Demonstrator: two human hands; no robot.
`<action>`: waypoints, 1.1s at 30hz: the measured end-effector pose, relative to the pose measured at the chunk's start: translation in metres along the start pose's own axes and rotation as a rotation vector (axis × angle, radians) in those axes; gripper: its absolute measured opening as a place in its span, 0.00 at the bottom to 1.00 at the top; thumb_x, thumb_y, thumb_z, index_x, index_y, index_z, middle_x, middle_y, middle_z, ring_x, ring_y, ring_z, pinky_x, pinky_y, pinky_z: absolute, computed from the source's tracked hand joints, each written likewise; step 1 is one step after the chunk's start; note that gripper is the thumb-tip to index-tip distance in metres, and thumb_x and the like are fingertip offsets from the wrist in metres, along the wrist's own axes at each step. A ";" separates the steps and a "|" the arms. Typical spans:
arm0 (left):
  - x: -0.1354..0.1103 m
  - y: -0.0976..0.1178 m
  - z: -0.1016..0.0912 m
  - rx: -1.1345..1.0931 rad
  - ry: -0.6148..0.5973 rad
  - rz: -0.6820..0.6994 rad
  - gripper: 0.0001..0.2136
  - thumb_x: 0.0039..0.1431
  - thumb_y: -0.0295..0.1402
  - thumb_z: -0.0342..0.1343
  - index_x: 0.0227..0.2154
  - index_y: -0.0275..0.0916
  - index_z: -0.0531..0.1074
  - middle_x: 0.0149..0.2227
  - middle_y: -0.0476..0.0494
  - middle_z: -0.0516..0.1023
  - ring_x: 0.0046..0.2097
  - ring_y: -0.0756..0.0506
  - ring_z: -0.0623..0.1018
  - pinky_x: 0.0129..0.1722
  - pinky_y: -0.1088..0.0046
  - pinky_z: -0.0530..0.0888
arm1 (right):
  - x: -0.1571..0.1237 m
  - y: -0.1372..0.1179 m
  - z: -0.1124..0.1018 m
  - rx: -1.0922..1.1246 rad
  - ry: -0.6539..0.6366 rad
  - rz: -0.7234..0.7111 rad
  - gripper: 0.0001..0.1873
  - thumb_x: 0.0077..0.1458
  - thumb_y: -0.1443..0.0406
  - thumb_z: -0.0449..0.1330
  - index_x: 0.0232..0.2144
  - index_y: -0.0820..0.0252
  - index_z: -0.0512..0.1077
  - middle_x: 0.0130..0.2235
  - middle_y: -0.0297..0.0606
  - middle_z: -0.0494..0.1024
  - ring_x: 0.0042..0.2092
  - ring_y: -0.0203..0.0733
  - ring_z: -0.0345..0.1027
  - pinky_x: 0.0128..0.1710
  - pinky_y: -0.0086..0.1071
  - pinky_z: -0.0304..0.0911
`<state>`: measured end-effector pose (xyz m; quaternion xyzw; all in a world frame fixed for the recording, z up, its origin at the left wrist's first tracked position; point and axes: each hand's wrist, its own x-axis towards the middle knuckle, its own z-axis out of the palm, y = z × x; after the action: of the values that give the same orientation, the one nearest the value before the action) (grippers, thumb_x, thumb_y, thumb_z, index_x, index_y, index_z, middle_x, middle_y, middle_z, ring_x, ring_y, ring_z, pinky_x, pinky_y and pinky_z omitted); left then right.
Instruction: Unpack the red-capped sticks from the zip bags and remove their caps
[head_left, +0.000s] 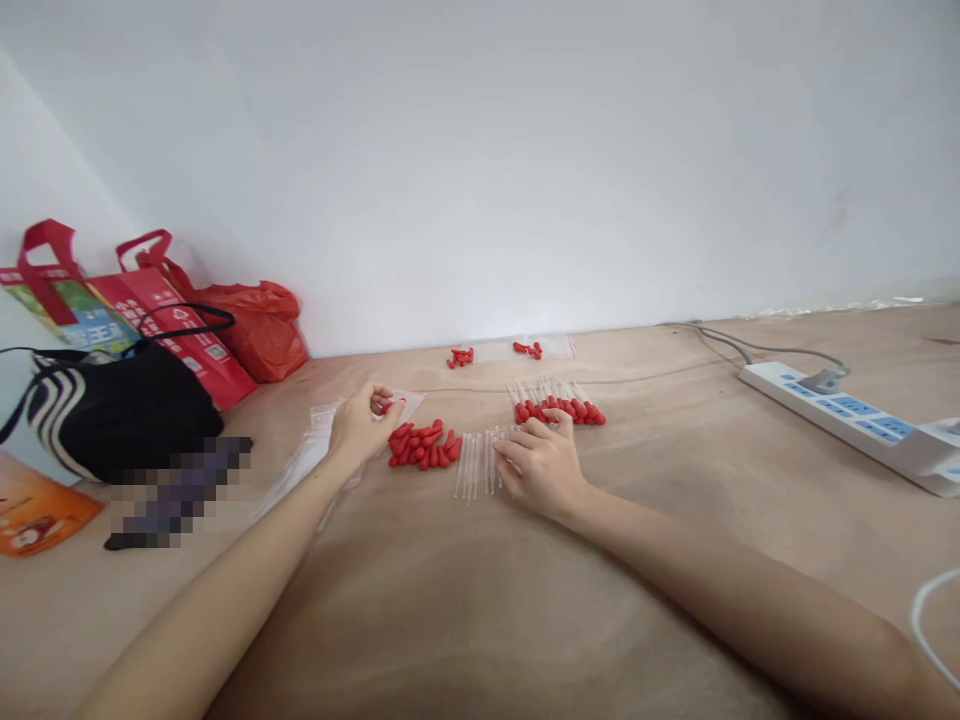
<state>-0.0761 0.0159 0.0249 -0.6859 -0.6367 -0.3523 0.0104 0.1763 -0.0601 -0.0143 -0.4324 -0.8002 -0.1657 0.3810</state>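
My left hand (364, 422) is closed in a pinch on a red rubber bulb, of which only a bit shows between the fingers. Just in front of it lies a heap of red rubber bulbs (424, 446). To the heap's right, thin glass dropper tubes (474, 465) lie side by side. My right hand (546, 462) is over the right end of these tubes, fingers curled and closed; what its fingertips hold is hidden. Beyond that hand, glass droppers with red bulbs fitted (559, 408) form a row, bulbs towards me.
Clear plastic bags (300, 462) lie under my left forearm. At the wall, another clear bag (491, 350) has small red bulbs beside and on it. Shopping bags (169, 320) and a black bag (142, 410) stand left. A white power strip (840, 415) with cables lies right.
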 end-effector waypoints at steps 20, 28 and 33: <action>-0.054 0.042 -0.003 0.020 0.079 0.897 0.06 0.52 0.35 0.51 0.31 0.40 0.70 0.35 0.44 0.74 0.40 0.45 0.71 0.45 0.65 0.65 | 0.013 -0.014 0.006 0.036 -0.373 -0.020 0.26 0.45 0.44 0.51 0.34 0.58 0.72 0.32 0.40 0.71 0.39 0.44 0.57 0.45 0.48 0.40; -0.075 0.065 0.009 0.106 -0.537 0.892 0.34 0.54 0.49 0.45 0.59 0.35 0.43 0.60 0.35 0.50 0.60 0.40 0.51 0.57 0.59 0.54 | 0.031 0.031 -0.007 -0.028 -0.291 0.212 0.13 0.53 0.63 0.48 0.34 0.55 0.72 0.36 0.38 0.73 0.41 0.42 0.59 0.43 0.42 0.42; -0.066 0.072 0.025 0.131 -0.615 0.949 0.32 0.57 0.48 0.41 0.59 0.37 0.40 0.61 0.38 0.47 0.61 0.42 0.47 0.59 0.56 0.45 | 0.035 0.060 -0.006 -0.185 -0.317 0.294 0.14 0.51 0.58 0.51 0.30 0.57 0.74 0.36 0.41 0.73 0.41 0.46 0.58 0.42 0.44 0.41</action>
<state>0.0031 -0.0429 0.0048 -0.9658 -0.2529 -0.0528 0.0240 0.2159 -0.0095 0.0118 -0.5979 -0.7599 -0.1110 0.2296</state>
